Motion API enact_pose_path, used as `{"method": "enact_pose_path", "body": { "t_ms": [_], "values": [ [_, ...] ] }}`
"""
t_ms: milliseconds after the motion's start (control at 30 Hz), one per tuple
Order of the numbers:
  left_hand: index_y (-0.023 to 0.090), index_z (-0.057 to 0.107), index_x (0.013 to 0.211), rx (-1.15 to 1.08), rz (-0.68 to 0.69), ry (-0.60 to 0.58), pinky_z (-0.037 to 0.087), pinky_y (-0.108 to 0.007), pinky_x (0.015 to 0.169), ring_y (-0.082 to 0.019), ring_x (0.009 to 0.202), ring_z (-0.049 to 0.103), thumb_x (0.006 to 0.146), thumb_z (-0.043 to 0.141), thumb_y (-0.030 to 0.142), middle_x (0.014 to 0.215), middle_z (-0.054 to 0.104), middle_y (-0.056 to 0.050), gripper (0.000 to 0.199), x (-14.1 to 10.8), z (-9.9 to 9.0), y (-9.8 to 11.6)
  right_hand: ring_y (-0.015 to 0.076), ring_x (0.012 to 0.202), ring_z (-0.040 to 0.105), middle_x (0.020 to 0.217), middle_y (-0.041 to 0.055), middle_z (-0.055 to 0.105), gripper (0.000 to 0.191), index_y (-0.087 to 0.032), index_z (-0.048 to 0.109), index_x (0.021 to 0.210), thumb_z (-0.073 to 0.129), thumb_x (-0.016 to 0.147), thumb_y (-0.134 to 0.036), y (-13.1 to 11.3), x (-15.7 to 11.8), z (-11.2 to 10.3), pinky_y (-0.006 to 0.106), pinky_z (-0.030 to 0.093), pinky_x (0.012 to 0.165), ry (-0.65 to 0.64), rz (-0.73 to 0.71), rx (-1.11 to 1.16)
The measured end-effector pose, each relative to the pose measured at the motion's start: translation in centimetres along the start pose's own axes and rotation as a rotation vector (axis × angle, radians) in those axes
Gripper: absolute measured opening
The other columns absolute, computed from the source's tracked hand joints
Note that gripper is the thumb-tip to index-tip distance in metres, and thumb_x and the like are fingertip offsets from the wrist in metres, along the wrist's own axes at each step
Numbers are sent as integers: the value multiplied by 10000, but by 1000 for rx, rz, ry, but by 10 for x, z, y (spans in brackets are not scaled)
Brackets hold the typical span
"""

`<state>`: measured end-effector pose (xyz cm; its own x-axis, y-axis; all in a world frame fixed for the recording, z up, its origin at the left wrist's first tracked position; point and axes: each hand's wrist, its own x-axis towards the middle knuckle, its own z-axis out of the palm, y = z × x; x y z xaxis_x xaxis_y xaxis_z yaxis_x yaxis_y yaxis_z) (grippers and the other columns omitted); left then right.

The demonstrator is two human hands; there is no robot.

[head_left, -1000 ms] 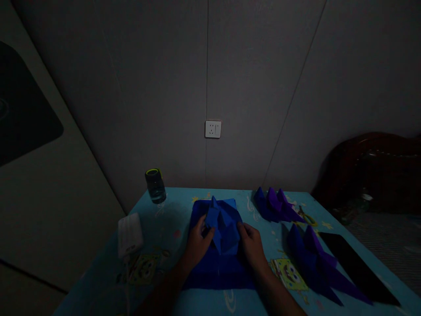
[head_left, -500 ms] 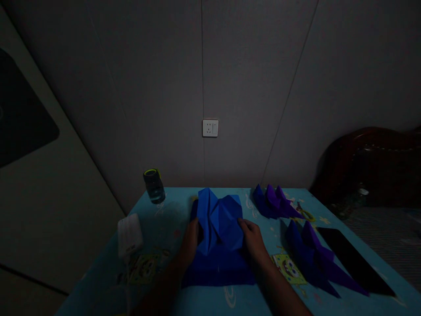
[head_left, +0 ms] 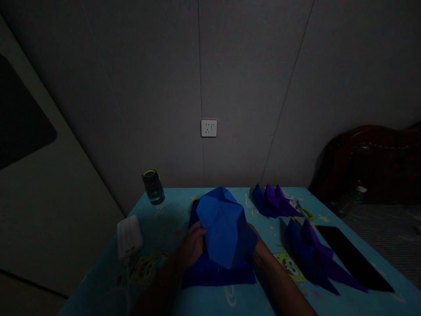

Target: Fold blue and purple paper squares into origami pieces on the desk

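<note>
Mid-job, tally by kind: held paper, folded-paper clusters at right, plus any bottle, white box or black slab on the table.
Held blue paper: 1
Folded-paper clusters, far and near: 2
Bottle: 1
White box: 1
Black slab: 1
Total: 6

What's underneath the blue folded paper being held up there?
Dark blue paper shows at the near side and left of the folded paper; whatever lies directly beneath is covered.

The bright blue, creased sheet of folded paper (head_left: 223, 226) now shows a broad, smoother face, where a second ago narrow points stood up. Its right part now hides much of the bare right hand (head_left: 260, 250), earlier in plain view. The bare left hand (head_left: 194, 243) shows more of its fingers than half a second ago.
</note>
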<state>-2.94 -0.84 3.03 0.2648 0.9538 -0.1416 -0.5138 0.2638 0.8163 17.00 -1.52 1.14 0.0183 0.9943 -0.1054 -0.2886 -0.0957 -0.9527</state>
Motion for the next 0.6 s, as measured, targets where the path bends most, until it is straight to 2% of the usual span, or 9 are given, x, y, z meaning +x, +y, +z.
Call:
{"method": "enact_pose_path", "body": {
  "t_ms": [133, 233, 300, 400, 467, 600],
  "values": [
    [202, 708, 836, -59, 35, 71, 517, -379, 916, -285, 1082, 658, 655, 757, 273, 909, 760, -61, 201, 3, -3, -1, 132, 457, 538, 538, -14, 637, 346, -184, 653, 676, 829, 581, -466, 0, 3, -2, 255, 430, 507, 50, -5, 49],
    [217, 701, 801, -66, 63, 139, 540, -328, 870, -259, 1057, 671, 657, 782, 251, 895, 760, -51, 168, 3, -10, 7, 147, 467, 564, 546, 1, 654, 351, -170, 677, 699, 791, 624, -494, 2, 9, -8, 260, 440, 510, 77, 0, 10],
    [221, 703, 817, -79, 94, 229, 568, -304, 778, -240, 943, 706, 654, 792, 244, 866, 762, -35, 188, 2, -13, 15, 180, 518, 612, 600, 34, 691, 392, -160, 695, 725, 737, 671, -546, 4, 14, -16, 278, 462, 524, 123, 2, -73],
    [212, 705, 916, -136, 119, 290, 579, -288, 658, -209, 772, 719, 664, 786, 272, 842, 761, -14, 272, 0, -17, 26, 234, 626, 672, 669, 66, 727, 447, -152, 712, 765, 684, 690, -592, 3, 22, -30, 306, 499, 573, 228, -8, -183],
    [208, 701, 950, -188, 149, 308, 571, -267, 606, -197, 712, 715, 651, 795, 261, 805, 757, -3, 317, 0, -18, 32, 260, 693, 690, 682, 70, 736, 453, -155, 714, 773, 675, 680, -597, 1, 27, -39, 316, 511, 608, 265, -12, -219],
    [182, 702, 884, -158, 188, 221, 527, -214, 528, -158, 606, 683, 620, 834, 258, 726, 738, -4, 305, -2, -21, 42, 285, 753, 703, 689, 68, 744, 449, -157, 710, 793, 657, 692, -592, -3, 31, -50, 336, 527, 648, 294, 10, -231]
  ]
}}
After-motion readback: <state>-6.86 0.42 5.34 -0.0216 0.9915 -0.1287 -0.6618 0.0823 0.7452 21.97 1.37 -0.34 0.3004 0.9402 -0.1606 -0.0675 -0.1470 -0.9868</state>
